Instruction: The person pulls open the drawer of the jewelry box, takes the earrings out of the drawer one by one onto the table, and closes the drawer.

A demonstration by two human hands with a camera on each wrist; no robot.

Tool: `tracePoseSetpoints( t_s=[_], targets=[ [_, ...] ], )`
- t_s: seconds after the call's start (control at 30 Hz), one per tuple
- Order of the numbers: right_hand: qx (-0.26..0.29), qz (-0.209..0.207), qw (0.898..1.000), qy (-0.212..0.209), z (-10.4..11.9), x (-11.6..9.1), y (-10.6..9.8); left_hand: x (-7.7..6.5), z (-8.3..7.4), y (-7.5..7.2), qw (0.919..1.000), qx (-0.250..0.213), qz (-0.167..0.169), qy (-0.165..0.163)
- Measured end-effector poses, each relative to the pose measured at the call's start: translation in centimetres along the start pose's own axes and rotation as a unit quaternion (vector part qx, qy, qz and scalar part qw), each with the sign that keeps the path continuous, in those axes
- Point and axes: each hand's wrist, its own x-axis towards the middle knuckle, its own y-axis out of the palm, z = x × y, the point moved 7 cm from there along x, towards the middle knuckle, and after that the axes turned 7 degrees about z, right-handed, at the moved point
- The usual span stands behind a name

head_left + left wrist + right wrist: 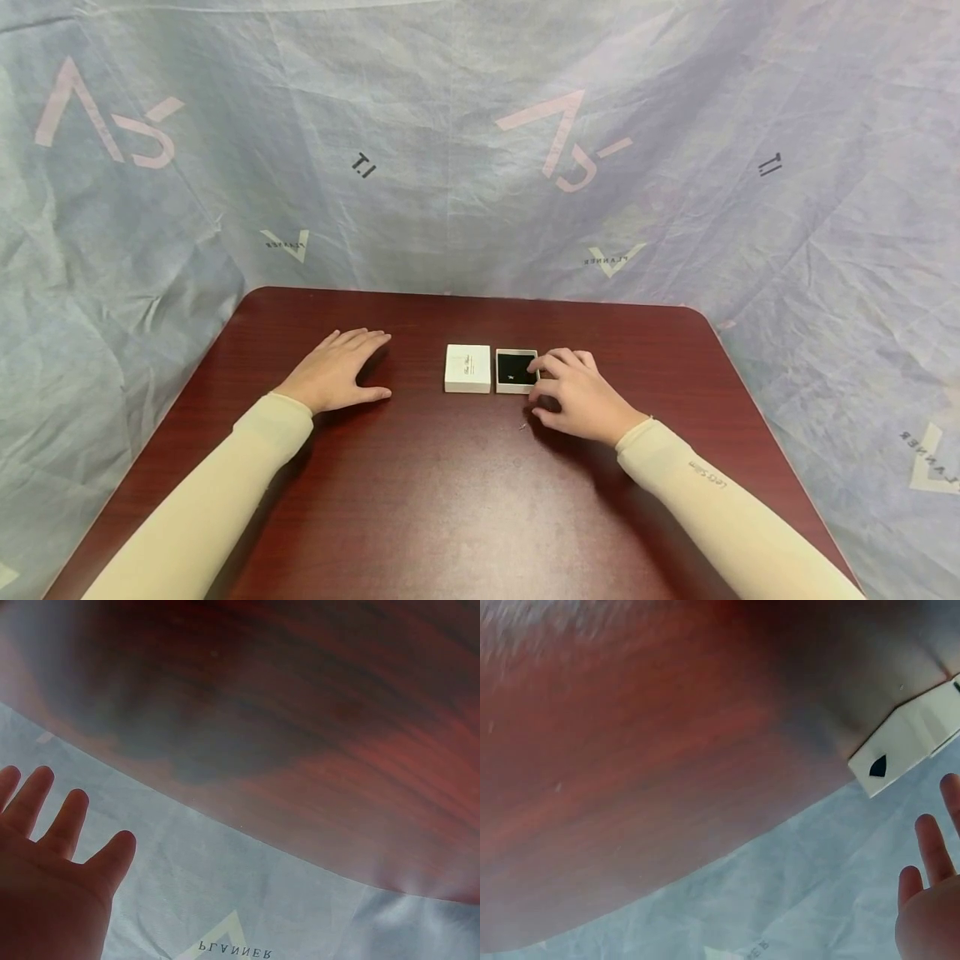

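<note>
A small white box (516,387) with a black insert (513,367) lies uncovered on the table, a tiny shiny piece on the insert. Beside it on the left is a white box lid (467,369) with dark lettering. My right hand (577,396) hovers at the box's right edge, fingers loosely bent; I see nothing in it, and cannot tell whether a fingertip touches the box. Just in front of the box, near that thumb, lies a tiny shiny item (522,427), too small to identify. Further left, my left hand (333,372) is spread over the table, holding nothing.
The dark red wooden table (420,500) has rounded far corners. Behind it and along both sides hangs a grey printed cloth (450,150). In the right wrist view, the white box's side (900,742) shows a dark notch.
</note>
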Motion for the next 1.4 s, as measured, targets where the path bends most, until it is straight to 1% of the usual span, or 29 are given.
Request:
tracePoseSetpoints(
  t_s=[0.13, 0.4, 0.67, 0.83, 0.97, 1.13, 1.4],
  targets=[
    [0.005, -0.007, 1.0, 0.011, -1.0, 0.1, -0.2, 0.1, 0.3, 0.3, 1.0, 0.0, 0.005, -0.003],
    [0.018, 0.0, 0.999, 0.041, -2.9, 0.5, -0.3, 0.3, 0.4, 0.4, 1.0, -0.002, 0.007, -0.002],
    [0.022, 0.001, 0.998, 0.054, -4.0, 1.0, -0.6, 0.1, 0.3, 0.4, 1.0, 0.001, 0.005, -0.001],
    [0.024, -0.007, 0.998, 0.061, -4.6, 1.3, -0.7, 0.0, 0.4, 0.4, 1.0, -0.001, 0.001, 0.001],
    [0.026, -0.018, 0.998, 0.06, -4.7, 1.7, -0.9, 0.0, 0.4, 0.4, 1.0, -0.003, 0.004, 0.0],
    [0.022, -0.02, 0.998, 0.057, -4.5, 2.5, -1.0, 0.0, 0.6, 0.5, 1.0, -0.001, 0.008, 0.0],
    [0.019, 0.017, 0.998, 0.052, -3.5, 4.6, -0.5, -0.2, 0.6, 0.2, 1.0, -0.005, 0.007, 0.0]
  ],
)
